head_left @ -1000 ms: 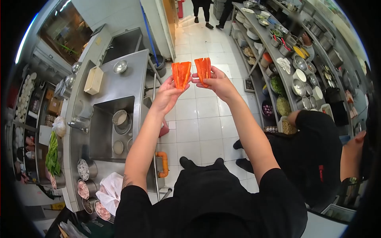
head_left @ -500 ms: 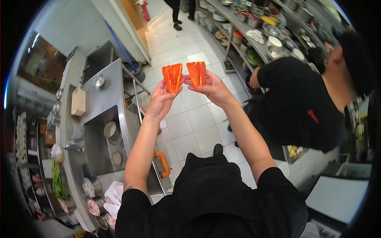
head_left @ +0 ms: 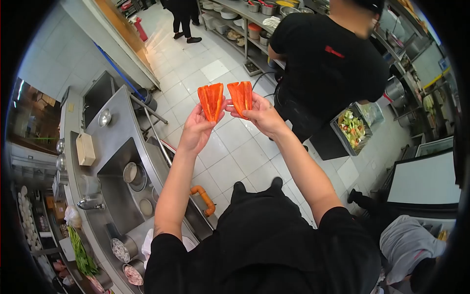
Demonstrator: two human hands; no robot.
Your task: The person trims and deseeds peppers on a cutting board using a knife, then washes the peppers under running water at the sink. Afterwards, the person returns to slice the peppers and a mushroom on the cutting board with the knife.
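Out in front of me, above the tiled floor, I hold one half of a cut red bell pepper in each hand. My left hand (head_left: 197, 130) is closed around the lower end of the left pepper half (head_left: 211, 100), whose hollow inside faces me. In my right hand (head_left: 263, 115) is the right pepper half (head_left: 240, 97), gripped with the thumb across its lower part. Both halves are upright, wide end up, with a small gap between them. The fingertips of the two hands come close together below the gap.
To the left runs a steel counter with a sink (head_left: 120, 176) holding metal bowls. A co-worker in black (head_left: 333, 68) stands close on the right, near a bin of vegetable scraps (head_left: 353, 128). Another person in grey (head_left: 411, 245) is at lower right. An orange pipe (head_left: 205, 198) rises beside the counter.
My view has shifted, bringing the scrap bin and a person in grey into sight at right. The co-worker in black appears higher and turned away. Both hands still hold the pepper halves.
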